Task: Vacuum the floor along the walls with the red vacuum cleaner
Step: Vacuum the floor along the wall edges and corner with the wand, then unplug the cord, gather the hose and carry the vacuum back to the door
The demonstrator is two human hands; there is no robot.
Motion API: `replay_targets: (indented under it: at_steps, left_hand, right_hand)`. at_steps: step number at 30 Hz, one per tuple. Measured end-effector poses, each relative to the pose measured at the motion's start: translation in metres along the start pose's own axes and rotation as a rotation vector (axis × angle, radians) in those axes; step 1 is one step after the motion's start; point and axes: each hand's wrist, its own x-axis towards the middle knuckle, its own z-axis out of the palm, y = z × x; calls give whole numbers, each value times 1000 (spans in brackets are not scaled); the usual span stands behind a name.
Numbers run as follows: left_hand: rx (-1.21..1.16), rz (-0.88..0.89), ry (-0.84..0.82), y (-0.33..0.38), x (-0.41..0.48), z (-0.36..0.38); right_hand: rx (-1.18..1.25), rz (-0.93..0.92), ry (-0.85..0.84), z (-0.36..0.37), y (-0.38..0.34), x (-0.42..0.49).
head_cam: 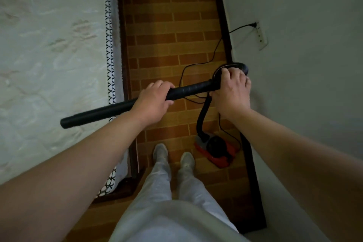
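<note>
Over narrow brick-pattern floor (157, 25) between bed (49, 45) and wall (304, 25), we hold black wand (102, 113) crosswise, open end pointing left over bed edge. Left hand (155, 102): fingers wrapped round wand mid-length. Right hand (229, 92): fingers clenched on curved handle where hose (204, 112) joins. Red vacuum cleaner (218, 148) sits on floor near wall, just beside our right shoe (187, 159). Cord (196, 67) runs up to outlet (260, 35).

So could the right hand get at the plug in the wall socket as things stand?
Probably, once freed: the right hand grips the hose handle, but only bare wall lies between it and the plug.
</note>
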Motion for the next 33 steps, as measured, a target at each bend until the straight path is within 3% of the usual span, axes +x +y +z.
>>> replay_targets:
  at_steps: [5,10,13,21,26,30,33]
  left_hand:
    - [-131,-56,-43,29,25,26]
    - [-247,-134,-147,61,41,58]
    - [-324,-194,-216,87,45,79]
    - [-507,-204,-459,151,39,140]
    - [-295,-86,-546,168,44,171]
    - [-14,-19,-557,163,53,188]
    - [44,75,-464,157,58,197]
  right_hand:
    - [313,265,45,6,24,-1]
    - [1078,616,-187,16,41,-2]
    - [1338,694,-288,30,49,5]
    - [1151,505,-334,72,101,13]
    - [997,305,-406,107,138,-6]
    - [975,282,-433,133,163,-33]
    - [963,262,-440,150,178,-55]
